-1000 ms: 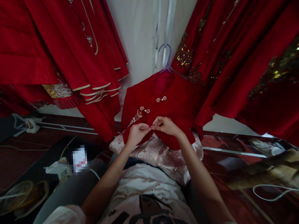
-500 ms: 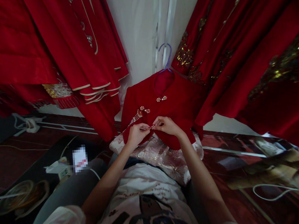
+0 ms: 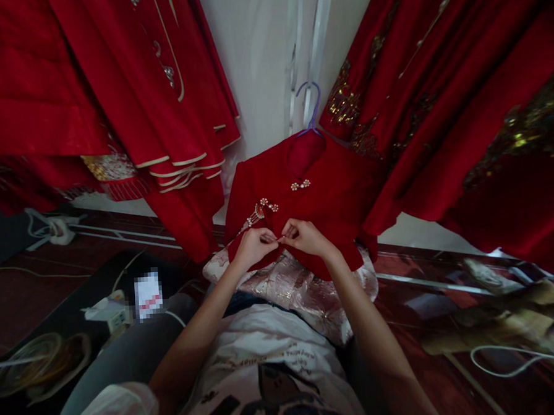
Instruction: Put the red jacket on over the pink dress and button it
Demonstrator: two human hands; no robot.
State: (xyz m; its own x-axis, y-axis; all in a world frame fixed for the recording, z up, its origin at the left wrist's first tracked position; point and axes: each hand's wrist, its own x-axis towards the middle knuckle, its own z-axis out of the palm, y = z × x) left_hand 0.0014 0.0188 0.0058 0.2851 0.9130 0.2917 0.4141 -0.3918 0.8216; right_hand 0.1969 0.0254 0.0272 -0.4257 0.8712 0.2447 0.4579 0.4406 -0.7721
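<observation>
The red jacket (image 3: pixel 334 192) hangs at twelve o'clock from the person, with a purple hanger (image 3: pixel 312 100) at its collar. Both hands meet on its front. The left hand (image 3: pixel 252 247) is at nine o'clock of a small clasp (image 3: pixel 280 237) and the right hand (image 3: pixel 309 237) at three o'clock, each pinching it between closed fingertips (the clasp barely shows). A pale cushion (image 3: pixel 304 289) lies at the jacket's six o'clock, touching its hem.

Left hand (image 3: pixel 252 247), right hand (image 3: pixel 309 237) pinching pearl clasp (image 3: pixel 281 237) on red jacket (image 3: pixel 323 199)
</observation>
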